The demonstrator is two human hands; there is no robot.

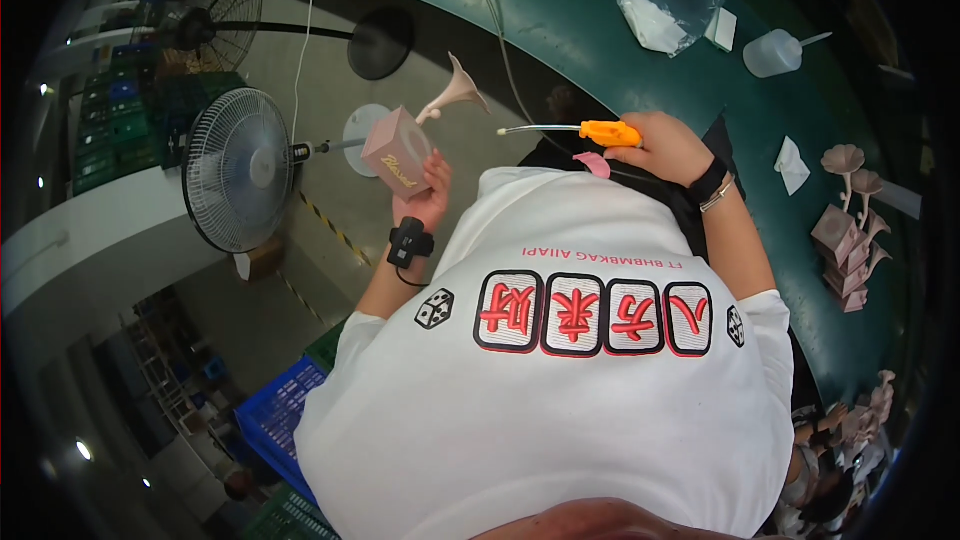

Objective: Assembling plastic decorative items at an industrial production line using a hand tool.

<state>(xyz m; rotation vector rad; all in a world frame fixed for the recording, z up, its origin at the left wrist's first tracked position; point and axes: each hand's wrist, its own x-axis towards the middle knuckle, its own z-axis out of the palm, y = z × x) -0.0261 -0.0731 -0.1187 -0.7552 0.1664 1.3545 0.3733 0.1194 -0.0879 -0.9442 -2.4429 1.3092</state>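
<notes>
On the left, my left hand (428, 196) is closed round the lower part of a pink gramophone ornament (388, 155). The ornament has a square box base with gold lettering, and its flared horn points up and to the right. My right hand (662, 148) grips an orange-handled tool (606, 134) with a thin metal rod. The rod's pale tip reaches left toward the ornament and stays apart from it. Just below the handle shows a small pink flap-like piece (594, 165); whether it is part of the tool I cannot tell.
A green table (560, 20) curves along the far and right sides. On it are a squeeze bottle (774, 54), a plastic bag (660, 15), crumpled tissue (792, 165) and several pink gramophone ornaments (845, 240). A standing fan (240, 168) and blue crate (285, 415) are left; people work lower right.
</notes>
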